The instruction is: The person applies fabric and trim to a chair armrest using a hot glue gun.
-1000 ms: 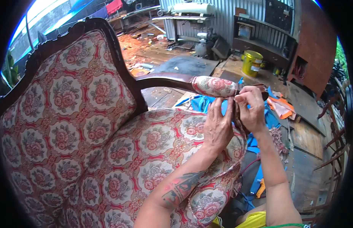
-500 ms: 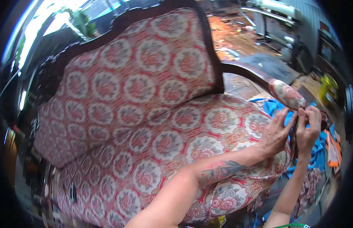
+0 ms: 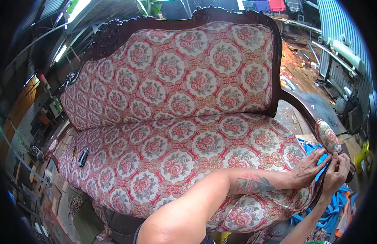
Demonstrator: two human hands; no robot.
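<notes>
A wooden-framed sofa with rose-patterned fabric on its backrest [image 3: 172, 67] and seat [image 3: 176, 162] fills the view. At its right end, a padded armrest [image 3: 328, 136] in the same fabric tops the curved wooden arm. My left hand [image 3: 308, 168] reaches across to the front lower edge of this pad, its fingers bent and pressed together there. Beside it, my right hand [image 3: 337, 173] pinches at the same edge with thumb and fingers. What lies between the fingertips is too small to make out. A thin braided trim [image 3: 278, 202] lies along the seat's front edge below my left forearm.
A dark-handled cutter [image 3: 83, 157] and a thin tool [image 3: 73, 154] lie on the seat's left part. Blue fabric scraps [image 3: 339, 205] are heaped under the right armrest. A yellow object [image 3: 363, 156] stands at far right. Green cloth [image 3: 87, 219] lies lower left.
My view has turned up and left, so more of the sofa's left side and top shows. Both hands stay at the right armrest pad's edge, fingers still close together.
</notes>
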